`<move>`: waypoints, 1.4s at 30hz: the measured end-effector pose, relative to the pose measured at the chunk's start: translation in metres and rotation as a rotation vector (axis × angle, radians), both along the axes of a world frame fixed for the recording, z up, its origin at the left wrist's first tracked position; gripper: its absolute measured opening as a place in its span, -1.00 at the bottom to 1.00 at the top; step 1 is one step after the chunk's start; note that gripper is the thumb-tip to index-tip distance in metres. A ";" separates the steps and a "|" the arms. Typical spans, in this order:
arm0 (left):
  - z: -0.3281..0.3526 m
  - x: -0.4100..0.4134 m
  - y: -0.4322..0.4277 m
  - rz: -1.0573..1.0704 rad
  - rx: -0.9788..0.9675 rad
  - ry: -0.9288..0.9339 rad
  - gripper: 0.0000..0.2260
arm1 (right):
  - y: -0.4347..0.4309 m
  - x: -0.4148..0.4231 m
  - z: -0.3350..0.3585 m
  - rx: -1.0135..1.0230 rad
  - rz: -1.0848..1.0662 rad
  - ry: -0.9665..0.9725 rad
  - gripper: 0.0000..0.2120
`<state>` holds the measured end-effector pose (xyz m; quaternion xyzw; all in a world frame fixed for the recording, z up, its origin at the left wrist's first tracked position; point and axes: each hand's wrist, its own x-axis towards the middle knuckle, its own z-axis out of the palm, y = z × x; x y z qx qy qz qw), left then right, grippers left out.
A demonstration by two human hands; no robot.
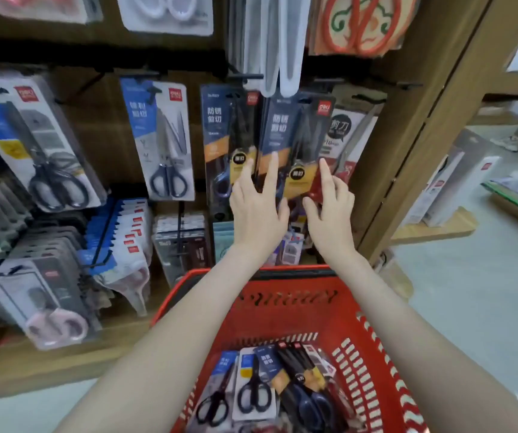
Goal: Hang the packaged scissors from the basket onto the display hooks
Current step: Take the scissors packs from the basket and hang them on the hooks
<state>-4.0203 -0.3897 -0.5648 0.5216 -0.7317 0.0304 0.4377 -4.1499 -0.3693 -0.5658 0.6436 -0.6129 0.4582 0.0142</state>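
Note:
A dark blue and orange pack of scissors (296, 132) hangs tilted at a display hook (306, 100), in front of a like pack (225, 132) to its left. My left hand (256, 207) lies flat on its lower left part, fingers spread. My right hand (329, 204) pinches its lower right edge, next to a red-handled pack (350, 142) behind. The red basket (373, 345) below holds several more scissor packs (270, 389).
A wooden post (407, 145) borders the display on the right. More hooks carry packs: grey-handled scissors (165, 142), large black ones (45, 157), pink ones (51, 310). White packs (279, 42) hang just above. Floor and boxes (451, 189) lie to the right.

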 end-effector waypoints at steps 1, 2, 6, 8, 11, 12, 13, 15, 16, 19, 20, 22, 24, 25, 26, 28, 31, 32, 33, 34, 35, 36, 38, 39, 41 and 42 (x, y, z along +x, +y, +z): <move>-0.023 0.000 0.014 -0.030 0.015 0.009 -0.41 | 0.016 0.003 -0.023 -0.010 -0.011 -0.010 -0.48; -0.047 0.002 0.028 -0.074 0.035 0.013 -0.45 | 0.032 0.006 -0.047 -0.011 -0.008 -0.004 -0.56; -0.157 0.016 0.086 -0.196 0.245 -0.050 -0.55 | 0.090 0.010 -0.154 0.214 0.093 0.154 -0.70; -0.199 0.028 0.105 -0.178 0.502 -0.151 -0.54 | 0.107 0.004 -0.199 0.528 0.130 0.231 -0.58; -0.245 0.043 0.123 -0.137 0.988 -0.365 -0.45 | 0.122 -0.007 -0.244 0.992 0.073 0.326 -0.33; -0.257 0.045 0.125 -0.148 1.090 -0.421 -0.43 | 0.124 -0.009 -0.256 1.089 0.050 0.353 -0.25; -0.267 0.044 0.125 -0.158 1.164 -0.459 -0.41 | 0.125 -0.011 -0.265 1.177 0.041 0.353 -0.19; -0.285 0.038 0.123 -0.176 1.295 -0.474 -0.39 | 0.126 -0.015 -0.279 1.354 0.079 0.312 -0.09; -0.292 0.035 0.122 -0.195 1.367 -0.477 -0.39 | 0.125 -0.016 -0.286 1.433 0.116 0.311 -0.06; -0.309 0.028 0.123 -0.239 1.528 -0.449 -0.45 | 0.123 -0.020 -0.301 1.553 0.180 0.304 -0.01; -0.312 0.026 0.125 -0.232 1.533 -0.430 -0.47 | 0.121 -0.023 -0.304 1.568 0.187 0.296 0.00; -0.316 0.025 0.127 -0.219 1.517 -0.403 -0.50 | 0.120 -0.026 -0.306 1.613 0.215 0.288 0.03; -0.318 0.026 0.127 -0.221 1.515 -0.400 -0.50 | 0.119 -0.027 -0.305 1.644 0.236 0.275 0.08; -0.318 0.027 0.127 -0.225 1.511 -0.408 -0.49 | 0.119 -0.027 -0.305 1.647 0.231 0.255 0.11; -0.318 0.027 0.127 -0.228 1.499 -0.418 -0.48 | 0.119 -0.026 -0.306 1.649 0.213 0.229 0.15; -0.319 0.028 0.128 -0.232 1.480 -0.421 -0.44 | 0.118 -0.023 -0.306 1.679 0.150 0.198 0.21; -0.321 0.028 0.128 -0.222 1.467 -0.413 -0.39 | 0.115 -0.023 -0.301 1.730 0.067 0.214 0.21; -0.322 0.028 0.128 -0.218 1.448 -0.425 -0.38 | 0.115 -0.025 -0.297 1.718 0.061 0.247 0.18; -0.322 0.027 0.129 -0.214 1.423 -0.440 -0.38 | 0.116 -0.026 -0.293 1.687 0.062 0.297 0.15; -0.322 0.027 0.129 -0.211 1.401 -0.452 -0.38 | 0.117 -0.026 -0.289 1.650 0.062 0.352 0.11; -0.321 0.026 0.129 -0.205 1.390 -0.456 -0.38 | 0.120 -0.027 -0.285 1.612 0.062 0.398 0.09; -0.320 0.025 0.129 -0.194 1.390 -0.454 -0.38 | 0.123 -0.027 -0.281 1.584 0.062 0.434 0.07; -0.314 0.021 0.128 -0.160 1.411 -0.449 -0.36 | 0.130 -0.026 -0.273 1.553 0.061 0.500 0.09; -0.310 0.018 0.129 -0.139 1.430 -0.440 -0.34 | 0.132 -0.026 -0.269 1.538 0.056 0.526 0.10; -0.300 0.012 0.131 -0.119 1.480 -0.377 -0.32 | 0.134 -0.027 -0.260 1.501 0.040 0.536 0.11; -0.294 0.009 0.132 -0.113 1.508 -0.315 -0.32 | 0.134 -0.028 -0.254 1.482 0.035 0.518 0.11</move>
